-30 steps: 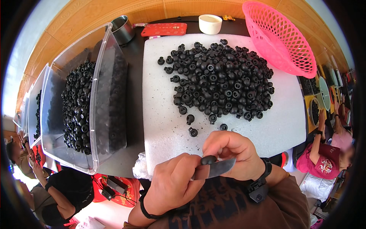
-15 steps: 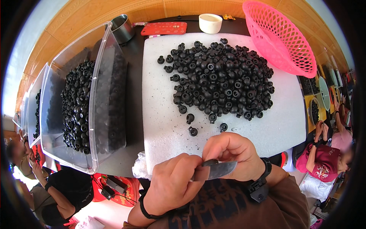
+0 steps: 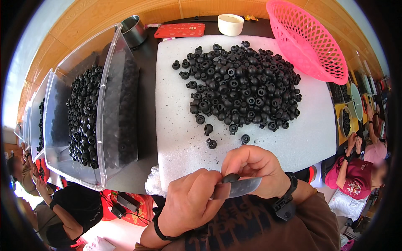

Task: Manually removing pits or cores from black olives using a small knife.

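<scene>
While the big heap sits untouched up top, both hands are busy at the bottom centre of the frame. The left hand [image 3: 190, 205] has its fingers curled shut around the grip end of a small knife [image 3: 238, 187], with the grey blade poking out to the right. The right hand [image 3: 255, 169] sits just above and behind that blade, fingertips pinched together on one little black rubber piece [image 3: 230, 178], which is pressed right up against the blade's top edge. Can't tell how far the blade is into it, it's too small.

Above the hands there's a white foam board [image 3: 176, 104] filling the middle of the frame, and the pile of black rubber pieces [image 3: 243, 85] is spread across its upper half, with a few strays lying apart near the lower edge of the pile. A pink plastic basket [image 3: 310, 42] is tilted at the upper right, resting against the board's corner. Over on the left side is a clear plastic bin [image 3: 113, 104] holding more of the same black pieces. At the top centre there's a small white cup [image 3: 230, 24], a flat red case [image 3: 180, 30] beside it, and a metal cup [image 3: 134, 30] further left. Other people are sitting at the lower left and right edges.
</scene>
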The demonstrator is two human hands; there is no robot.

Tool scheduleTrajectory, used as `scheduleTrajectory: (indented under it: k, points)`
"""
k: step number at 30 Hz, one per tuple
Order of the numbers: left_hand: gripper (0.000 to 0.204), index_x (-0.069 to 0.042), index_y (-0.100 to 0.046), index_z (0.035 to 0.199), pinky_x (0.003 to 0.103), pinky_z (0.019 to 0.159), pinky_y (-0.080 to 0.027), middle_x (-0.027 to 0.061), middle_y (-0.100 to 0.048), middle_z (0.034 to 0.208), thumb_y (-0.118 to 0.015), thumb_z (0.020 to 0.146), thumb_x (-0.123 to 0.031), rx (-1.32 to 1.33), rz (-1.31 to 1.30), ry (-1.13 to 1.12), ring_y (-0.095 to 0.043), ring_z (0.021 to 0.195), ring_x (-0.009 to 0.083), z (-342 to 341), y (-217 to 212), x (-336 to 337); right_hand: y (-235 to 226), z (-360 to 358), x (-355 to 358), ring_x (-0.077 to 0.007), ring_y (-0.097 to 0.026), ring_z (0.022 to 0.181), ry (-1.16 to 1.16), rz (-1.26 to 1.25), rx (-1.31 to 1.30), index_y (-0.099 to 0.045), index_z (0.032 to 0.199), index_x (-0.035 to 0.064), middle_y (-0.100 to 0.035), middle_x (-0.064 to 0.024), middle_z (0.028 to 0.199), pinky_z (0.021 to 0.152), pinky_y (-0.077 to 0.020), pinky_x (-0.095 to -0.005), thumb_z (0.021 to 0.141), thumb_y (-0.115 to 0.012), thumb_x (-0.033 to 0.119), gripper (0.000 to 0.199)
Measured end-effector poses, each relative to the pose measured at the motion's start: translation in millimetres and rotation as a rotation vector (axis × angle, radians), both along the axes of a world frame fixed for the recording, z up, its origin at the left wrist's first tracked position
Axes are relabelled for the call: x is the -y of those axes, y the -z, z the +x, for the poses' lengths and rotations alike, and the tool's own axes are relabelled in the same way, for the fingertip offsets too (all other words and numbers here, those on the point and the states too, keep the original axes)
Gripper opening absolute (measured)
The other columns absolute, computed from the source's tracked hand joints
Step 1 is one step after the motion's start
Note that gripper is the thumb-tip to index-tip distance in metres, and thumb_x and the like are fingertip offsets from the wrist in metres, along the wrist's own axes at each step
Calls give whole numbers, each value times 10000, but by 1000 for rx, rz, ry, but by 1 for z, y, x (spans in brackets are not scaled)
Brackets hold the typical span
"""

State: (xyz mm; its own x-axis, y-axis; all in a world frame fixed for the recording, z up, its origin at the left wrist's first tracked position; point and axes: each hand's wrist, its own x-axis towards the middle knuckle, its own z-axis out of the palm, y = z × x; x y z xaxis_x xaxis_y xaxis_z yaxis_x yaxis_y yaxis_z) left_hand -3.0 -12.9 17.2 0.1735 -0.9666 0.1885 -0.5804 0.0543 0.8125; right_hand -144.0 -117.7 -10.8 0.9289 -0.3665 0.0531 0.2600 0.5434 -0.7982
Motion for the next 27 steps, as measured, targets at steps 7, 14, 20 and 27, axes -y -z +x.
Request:
scheduleTrajectory:
  k: [7, 14, 20, 27]
  points:
    - [179, -30, -504, 847, 348, 438, -423, 99, -521, 632, -638, 729, -46, -2, 9, -46, -540, 507, 282, -6, 0, -1, 1, 0, -7, -75, -513, 858, 19, 102, 5, -483, 1035, 8, -529, -30, 948, 741, -424, -215, 841, -578, 35, 217]
    - [109, -11, -493, 906, 303, 509, -440, 143, -555, 688, -530, 807, 10, -108, 161, -311, -559, 559, 267, 5, 4, 2, -17, -1, -10, -203, -566, 723, -93, -244, 150, -548, 938, -15, -577, -132, 845, 614, -454, -298, 744, -672, -12, 230]
    - [131, 4, -494, 915, 255, 519, -433, 102, -562, 689, -525, 795, 46, -203, 100, -211, -562, 566, 180, 6, -7, 0, -7, -1, -5, -39, -495, 799, 4, 205, -19, -500, 1025, 16, -541, -6, 921, 679, -411, -181, 848, -570, 34, 192]
    - [175, -5, -509, 930, 255, 540, -451, 99, -585, 715, -547, 769, 50, -162, 80, -145, -589, 604, 186, 4, -2, -5, -8, 4, -8, -64, -459, 597, 66, 255, -116, -498, 930, 3, -538, -66, 812, 500, -365, -179, 824, -605, 81, 170]
